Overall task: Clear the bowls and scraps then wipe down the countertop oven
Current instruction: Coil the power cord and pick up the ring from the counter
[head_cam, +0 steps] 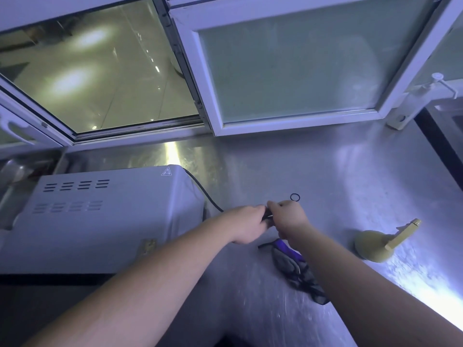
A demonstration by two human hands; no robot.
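— Two hands at work, then? What have they got?

— Both of mine meet over the steel counter (325,171), just right of the countertop oven (100,216). My left hand (246,225) has its fingers curled round the end of the black power cord (200,190), and my right hand (286,215) pinches the same dark bit from the other side — knuckles almost touching. What exactly sits between the fingertips is too small and blurred for me to tell.

— Where does the cord run?

— From my hands it curves back and up behind the oven's right rear corner.

— And the oven itself?

— White, on the left of the counter, vent slots and a hot-surface triangle on its top, its back toward the window (112,71).

— Anything to wipe with?

— One grey cloth (298,274) lies crumpled on the counter under my right forearm, with something purple (288,251) at its far end. A yellowish spray bottle (378,244) is on its side to the right, well apart from my hands, nozzle pointing up and right.

— Anything else?

— A small black ring (295,197) lies flat on the steel just beyond my right hand, not touching it.
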